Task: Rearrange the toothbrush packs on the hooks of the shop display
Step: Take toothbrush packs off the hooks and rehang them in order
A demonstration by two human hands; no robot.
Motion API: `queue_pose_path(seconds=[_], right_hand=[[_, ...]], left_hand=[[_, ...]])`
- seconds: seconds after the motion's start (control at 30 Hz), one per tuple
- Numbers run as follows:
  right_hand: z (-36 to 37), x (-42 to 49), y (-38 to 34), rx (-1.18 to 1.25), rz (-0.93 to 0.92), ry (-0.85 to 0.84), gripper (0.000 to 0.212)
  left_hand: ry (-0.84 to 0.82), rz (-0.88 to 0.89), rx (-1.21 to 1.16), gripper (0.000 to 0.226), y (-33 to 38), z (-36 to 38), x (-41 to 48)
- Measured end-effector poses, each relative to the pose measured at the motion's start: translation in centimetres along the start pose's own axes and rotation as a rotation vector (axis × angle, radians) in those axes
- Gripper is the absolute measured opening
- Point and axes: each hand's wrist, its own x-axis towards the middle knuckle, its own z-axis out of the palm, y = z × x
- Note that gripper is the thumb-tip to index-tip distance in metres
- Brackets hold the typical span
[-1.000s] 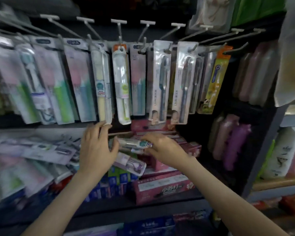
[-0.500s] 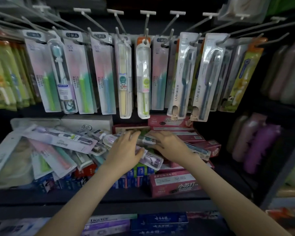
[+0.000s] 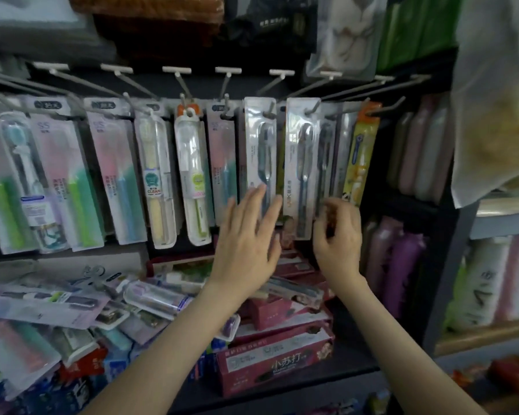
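Toothbrush packs hang in a row from metal hooks (image 3: 309, 107) across the display. Two silver-grey packs hang near the middle: one (image 3: 259, 145) on the left, another (image 3: 301, 157) on the right. My left hand (image 3: 249, 235) is raised with straight, spread fingers, its fingertips touching the lower part of the left silver pack. My right hand (image 3: 337, 232) has curled fingers at the bottom edge of the packs just right of the second silver pack; whether it pinches one is blurred. A yellow pack (image 3: 361, 151) hangs at the right end.
Loose toothbrush packs (image 3: 72, 304) lie piled on the shelf below, beside red toothpaste boxes (image 3: 276, 360). Pink and purple bottles (image 3: 396, 265) stand to the right behind a dark shelf post. A white bag (image 3: 498, 100) hangs at the upper right.
Both hands have left the loose packs on the lower shelf and risen to the hanging silver packs. The view has tilted upward.
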Motion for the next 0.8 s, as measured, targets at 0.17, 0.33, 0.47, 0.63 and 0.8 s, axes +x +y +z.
queue_pose_path(seconds=[0.17, 0.33, 0.47, 0.63, 0.8], right_hand=[[1.4, 4.0, 4.0, -0.225, 0.228, 0.047, 0.053], [1.7, 6.3, 6.3, -0.301, 0.358, -0.079, 0.074], [1.9, 7.1, 7.2, -0.243, 0.449, -0.119, 0.078], [2.2, 7.5, 7.2, -0.203, 0.51, -0.14, 0.068], [1.4, 7.3, 7.3, -0.179, 0.508, -0.125, 0.068]], left_hand=[[-0.034, 0.097, 0.101, 0.078, 1.6, 4.1, 5.8], [-0.012, 0.099, 0.197, 0.086, 1.8, 6.2, 8.0], [0.011, 0.087, 0.196, 0.084, 1.7, 6.7, 7.7], [0.007, 0.076, 0.23, 0.085, 1.1, 6.3, 7.6], [-0.013, 0.073, 0.245, 0.084, 1.1, 6.0, 7.6]])
